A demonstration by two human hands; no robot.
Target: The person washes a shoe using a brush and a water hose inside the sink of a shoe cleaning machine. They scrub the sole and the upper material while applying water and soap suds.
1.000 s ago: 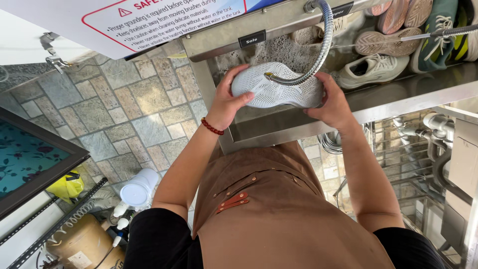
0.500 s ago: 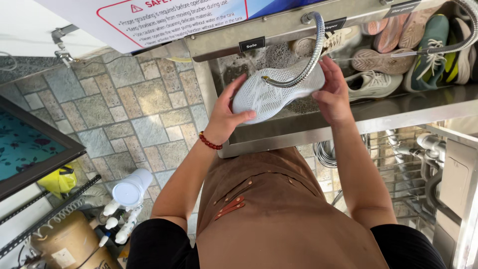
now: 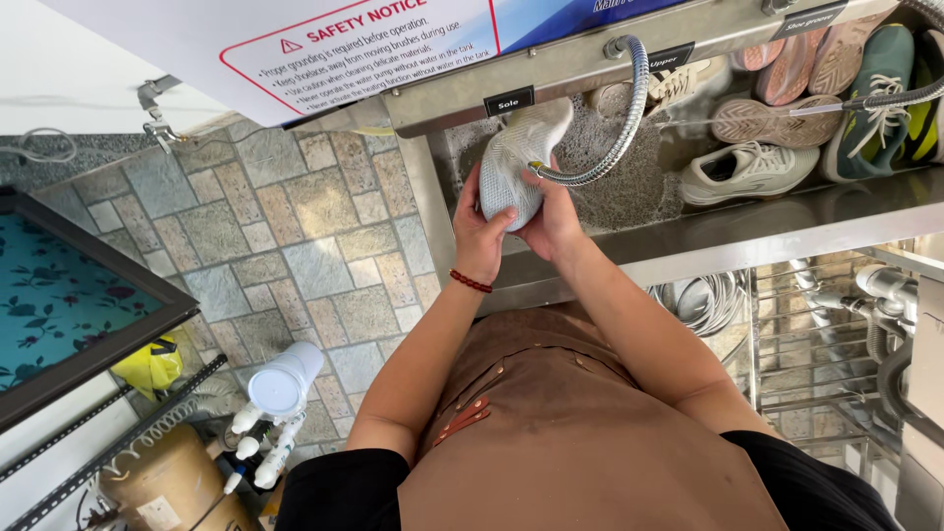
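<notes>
I hold a light grey mesh sneaker (image 3: 518, 157) upright over a steel wash basin (image 3: 747, 231), sole facing me. My left hand (image 3: 479, 228) grips its left side; a red bead bracelet (image 3: 470, 282) circles that wrist. My right hand (image 3: 553, 218) holds the shoe's right side together with the nozzle end of a flexible metal hose (image 3: 626, 113), which curves up to the machine. A grey bristle brush pad (image 3: 629, 187) lies in the basin behind the shoe.
Several other sneakers (image 3: 787, 98) lie at the basin's right end. A notice board (image 3: 344, 44) hangs above. Left on the tiled floor (image 3: 285, 236) stand a white cup and spray bottles (image 3: 275, 403), a brown tub (image 3: 172, 482) and a dark-framed patterned panel (image 3: 69, 295). Pipes and hoses (image 3: 836, 324) run under the basin.
The sneaker went from lying sideways across both hands to standing upright and has shifted left. My hands have closed in around it, and the hose nozzle now sits against the shoe.
</notes>
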